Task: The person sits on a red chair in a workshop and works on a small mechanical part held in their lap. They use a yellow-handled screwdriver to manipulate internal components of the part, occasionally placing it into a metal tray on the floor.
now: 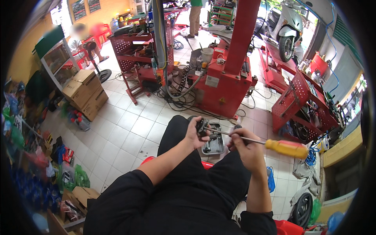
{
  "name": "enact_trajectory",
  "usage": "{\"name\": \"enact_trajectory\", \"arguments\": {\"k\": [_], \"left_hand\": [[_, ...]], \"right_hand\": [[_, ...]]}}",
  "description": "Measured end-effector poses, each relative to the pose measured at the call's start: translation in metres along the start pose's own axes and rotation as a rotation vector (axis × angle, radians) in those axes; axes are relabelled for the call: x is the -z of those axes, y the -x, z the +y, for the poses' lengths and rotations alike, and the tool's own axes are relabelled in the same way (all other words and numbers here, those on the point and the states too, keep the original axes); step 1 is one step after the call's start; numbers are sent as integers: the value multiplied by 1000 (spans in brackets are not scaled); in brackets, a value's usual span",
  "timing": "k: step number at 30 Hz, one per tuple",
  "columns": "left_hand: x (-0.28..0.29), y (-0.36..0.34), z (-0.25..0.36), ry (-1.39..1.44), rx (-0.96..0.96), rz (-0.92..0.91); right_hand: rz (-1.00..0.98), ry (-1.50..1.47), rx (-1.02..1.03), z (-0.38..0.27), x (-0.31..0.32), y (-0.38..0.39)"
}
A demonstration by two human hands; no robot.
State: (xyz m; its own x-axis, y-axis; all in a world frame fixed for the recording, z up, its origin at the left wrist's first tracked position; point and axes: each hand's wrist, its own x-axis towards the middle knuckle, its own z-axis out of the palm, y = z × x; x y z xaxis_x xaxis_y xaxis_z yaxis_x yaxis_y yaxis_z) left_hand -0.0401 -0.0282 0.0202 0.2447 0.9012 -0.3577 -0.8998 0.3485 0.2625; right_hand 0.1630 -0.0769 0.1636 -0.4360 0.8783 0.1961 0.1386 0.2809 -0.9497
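My left hand (194, 135) is closed around a small dark metal part (202, 126), held up over my lap. My right hand (243, 145) grips the shaft of a screwdriver (288, 149) between thumb and fingers. Its yellow handle with a red stripe sticks out to the right, and the thin shaft runs left to the dark part. Whether the tip touches the part, I cannot tell. A dark rounded piece (237, 127) shows just above my right fingers; what it is stays unclear. Below my hands, a grey tray (222, 152) on the floor holds several metal parts.
Ahead stands a red machine (223, 90) with hoses and cables on the tiled floor. Red perforated carts (290, 103) flank it. Cardboard boxes (84, 94) are stacked at left. A scooter (288, 31) sits on a red lift at far right. Two people are in the background.
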Motion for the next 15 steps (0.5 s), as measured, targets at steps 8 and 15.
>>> {"name": "enact_trajectory", "arguments": {"k": [8, 15], "left_hand": [[32, -16, 17, 77, 140, -200], [24, -8, 9, 48, 165, -125]], "right_hand": [[-91, 195, 132, 2, -11, 0], [43, 324, 308, 12, -13, 1]]}}
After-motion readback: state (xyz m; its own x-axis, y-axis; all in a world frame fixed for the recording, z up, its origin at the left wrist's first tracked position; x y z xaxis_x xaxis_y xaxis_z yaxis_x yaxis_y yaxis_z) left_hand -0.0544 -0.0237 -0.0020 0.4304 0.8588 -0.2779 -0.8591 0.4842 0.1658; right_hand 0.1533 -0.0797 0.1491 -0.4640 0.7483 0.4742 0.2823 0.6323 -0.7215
